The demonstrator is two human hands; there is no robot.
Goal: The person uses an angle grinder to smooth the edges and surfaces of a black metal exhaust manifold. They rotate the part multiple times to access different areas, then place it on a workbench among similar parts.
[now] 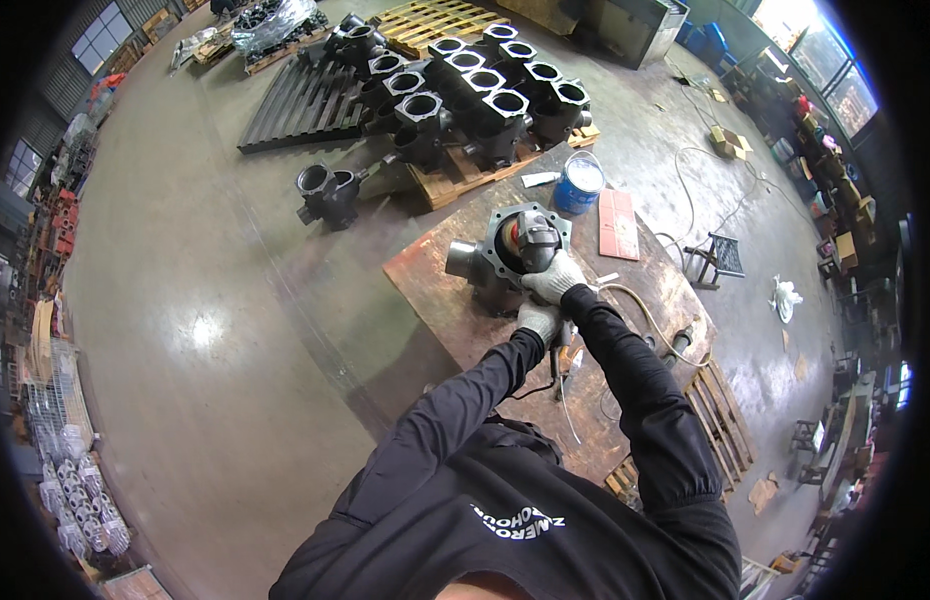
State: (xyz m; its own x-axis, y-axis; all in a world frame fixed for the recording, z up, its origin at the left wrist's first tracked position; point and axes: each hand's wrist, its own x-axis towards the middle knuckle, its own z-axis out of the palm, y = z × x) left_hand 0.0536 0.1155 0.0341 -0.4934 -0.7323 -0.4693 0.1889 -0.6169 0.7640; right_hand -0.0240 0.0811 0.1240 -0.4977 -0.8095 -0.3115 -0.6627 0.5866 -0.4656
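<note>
Both my hands wear whitish knit gloves and grip an angle grinder (536, 238). My right hand (555, 278) is closed over its body just behind the head. Nearer to me, my left hand (540, 319) is wrapped round the rear part, where a dark cord hangs down. The grinder's head sits at the round opening of a dark cast metal housing (466, 259), which has a bolt-holed flange on top and a short pipe stub to the left. The disc is mostly hidden inside the opening. That housing stands on a worn, stained worktable (435, 285).
On the table are a blue paint can (581, 182), a white tube (541, 180), a reddish flat plate (618, 224), a second hand tool (682, 340) and a hose. Beyond stand several similar castings (419, 108) on pallets; one casting (330, 195) rests on the floor. A small stool (723, 256) is at right.
</note>
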